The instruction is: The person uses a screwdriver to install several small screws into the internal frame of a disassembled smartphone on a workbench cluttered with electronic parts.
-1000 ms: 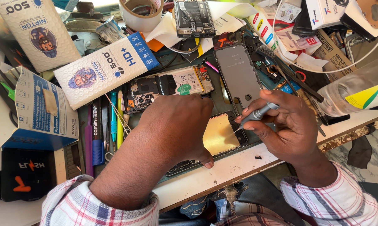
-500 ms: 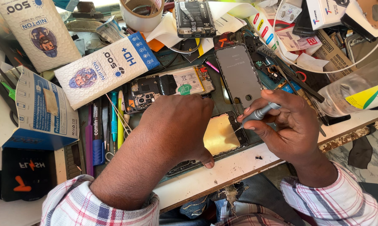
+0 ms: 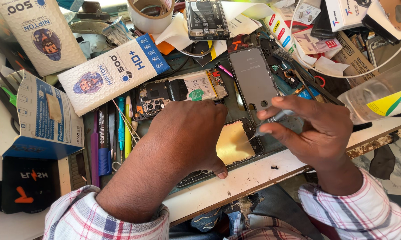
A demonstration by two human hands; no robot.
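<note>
Nearest the front edge of the tabletop (image 3: pixel 254 175): the opened phone frame (image 3: pixel 229 144), lying flat with a gold-coloured plate showing inside, partly hidden under the left hand (image 3: pixel 189 135). Left hand pressed palm-down on the frame, fingers curled together over its left part, thumb tip resting at the frame's front edge; nothing clamped inside the hand as far as can be seen. Right hand (image 3: pixel 316 131) just to the right, near the front right part of the tabletop, fingers closed around a slim grey screwdriver (image 3: pixel 271 121), its tip angled down and touching the frame's upper right corner. Checked shirt sleeves at both wrists. Farther in, at the middle of the tabletop: a second opened phone (image 3: pixel 178 92) lying flat, circuit board and battery exposed, just beyond the left hand. Beside it to the right, a grey back cover (image 3: pixel 253 78), lying flat, its near end just beside the right hand's fingers. Toward the left edge: a row of pens and tools (image 3: pixel 111 133) side by side, then a blue and white carton (image 3: pixel 45 118). Behind these, a white padded pouch (image 3: pixel 111 73) lying at a slant. Along the far edge: a roll of tape (image 3: pixel 149 15), another opened phone (image 3: pixel 207 18), and a heap of small packets and papers toward the far right corner.
</note>
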